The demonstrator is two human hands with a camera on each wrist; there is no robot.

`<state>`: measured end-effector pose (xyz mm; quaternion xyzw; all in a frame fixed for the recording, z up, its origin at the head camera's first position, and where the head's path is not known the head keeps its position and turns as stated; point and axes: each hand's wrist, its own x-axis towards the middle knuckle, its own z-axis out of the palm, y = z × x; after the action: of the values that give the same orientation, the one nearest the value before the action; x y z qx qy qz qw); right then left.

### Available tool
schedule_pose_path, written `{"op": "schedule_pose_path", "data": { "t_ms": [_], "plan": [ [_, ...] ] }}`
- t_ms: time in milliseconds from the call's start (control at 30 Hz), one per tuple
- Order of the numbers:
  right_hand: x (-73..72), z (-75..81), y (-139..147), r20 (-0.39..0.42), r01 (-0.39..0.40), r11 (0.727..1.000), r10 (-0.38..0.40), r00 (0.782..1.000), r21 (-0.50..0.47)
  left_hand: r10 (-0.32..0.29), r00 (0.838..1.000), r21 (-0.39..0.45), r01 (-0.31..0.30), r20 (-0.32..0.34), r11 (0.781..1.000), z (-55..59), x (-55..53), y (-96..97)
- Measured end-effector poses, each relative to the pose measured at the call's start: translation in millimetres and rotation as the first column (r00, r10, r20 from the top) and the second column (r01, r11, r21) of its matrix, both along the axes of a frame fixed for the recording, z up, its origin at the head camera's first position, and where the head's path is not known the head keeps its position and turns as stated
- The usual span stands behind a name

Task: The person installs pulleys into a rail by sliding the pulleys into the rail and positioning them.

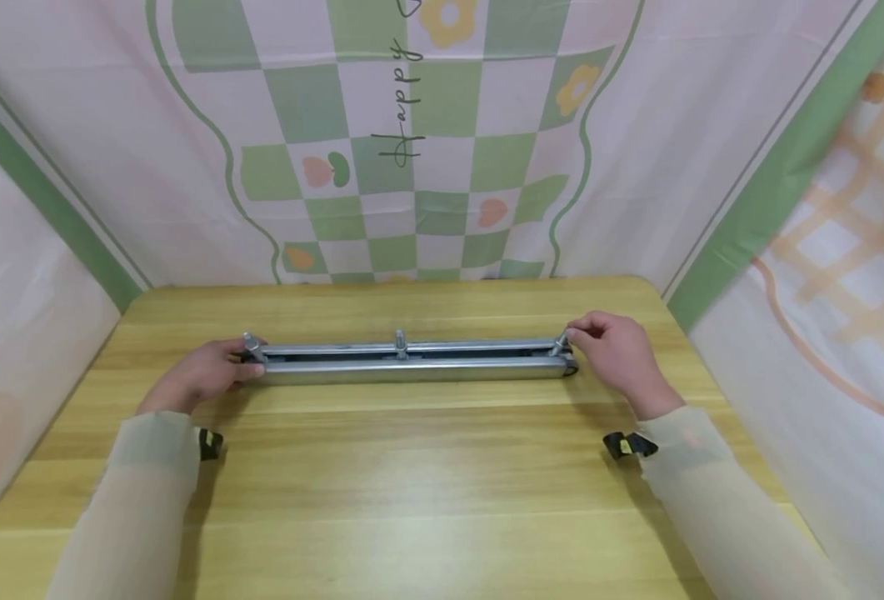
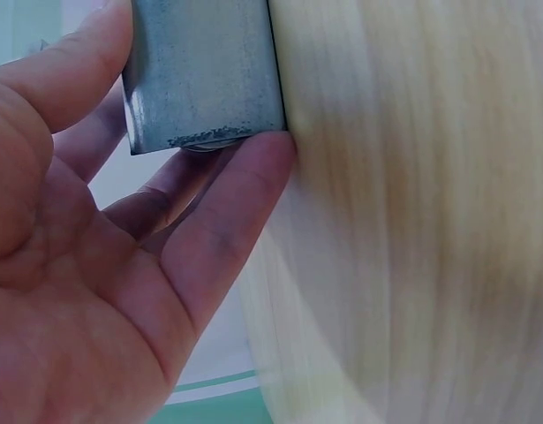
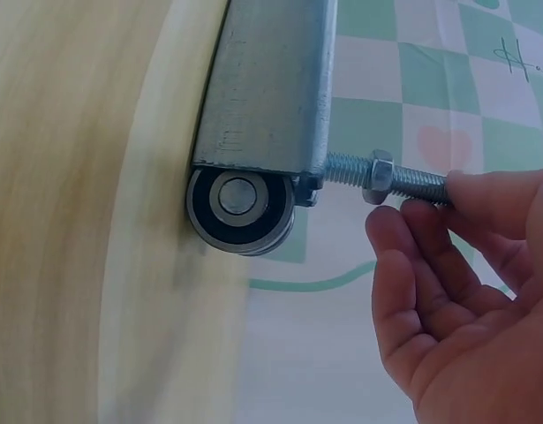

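Note:
A long metal channel rail (image 1: 412,374) lies across the wooden table, its slot facing up. Threaded bolts stand out of the slot: a left bolt (image 1: 252,347), a middle bolt (image 1: 400,343) and a right bolt (image 3: 346,169). My left hand (image 1: 205,373) holds the rail's left end, thumb at the near top edge and other fingers around the end. At the other end, my right hand (image 1: 620,354) pinches the tip of the right bolt between thumb and fingers. A hex nut (image 3: 378,177) sits partway along that bolt. A bearing wheel (image 3: 239,201) protrudes from the rail's right end.
The wooden table (image 1: 412,483) extends in front of the rail. Behind it hangs a checked curtain (image 1: 442,108) with printed writing, and more fabric hangs at both sides. A black wrist strap (image 1: 629,446) shows at the right cuff.

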<state>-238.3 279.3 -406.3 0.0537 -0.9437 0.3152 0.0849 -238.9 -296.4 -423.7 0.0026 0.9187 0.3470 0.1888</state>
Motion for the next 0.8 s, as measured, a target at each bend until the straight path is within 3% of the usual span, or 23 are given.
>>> {"op": "schedule_pose_path", "data": {
  "t_ms": [500,800],
  "plan": [
    [-4.6,-3.3,-4,-0.023,-0.007,1.0,0.006,1.0,-0.025,-0.002,1.0,0.012,0.002,0.02,1.0,1.6,-0.7,-0.7],
    [-6.4,-0.1,-18,0.003,-0.037,0.999,0.037,0.999,-0.016,-0.035,0.999,-0.006,0.035,-0.019,0.999,0.4,-1.2,0.0]
  ]
}}
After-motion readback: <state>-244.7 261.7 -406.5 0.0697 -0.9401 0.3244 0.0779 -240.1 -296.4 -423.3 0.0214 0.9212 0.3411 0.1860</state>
